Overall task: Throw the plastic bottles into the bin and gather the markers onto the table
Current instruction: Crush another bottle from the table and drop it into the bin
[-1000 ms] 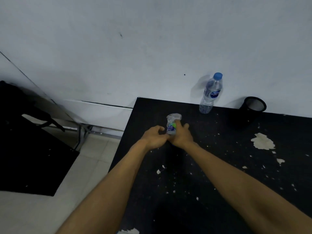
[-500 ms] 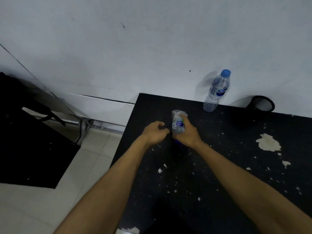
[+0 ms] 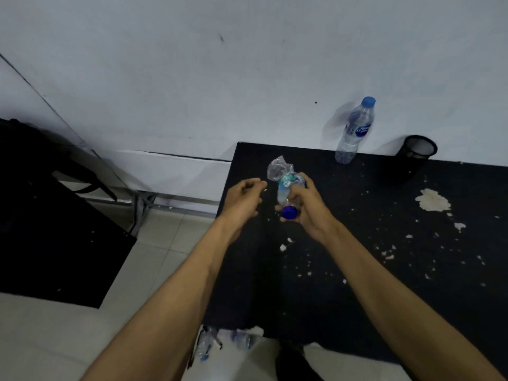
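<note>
While the left hand has let go and drawn aside, the right hand alone grips the crushed bottle.

Half a second ago the left fingers nearly touched the bottle; now they are loosely curled, holding nothing, just left of it. The right fingers are wrapped round the crumpled plastic, which has tipped over so its blue cap faces the camera, with the squashed base pointing away, above the black table. To the left lie pale floor tiles and another dark surface. Below the near table edge some clear plastic shows, too blurred to identify. Farther right, an upright full bottle stands at the back edge by the white wall, near a black mesh cup. White flakes and chipped patches dot the tabletop.
</note>
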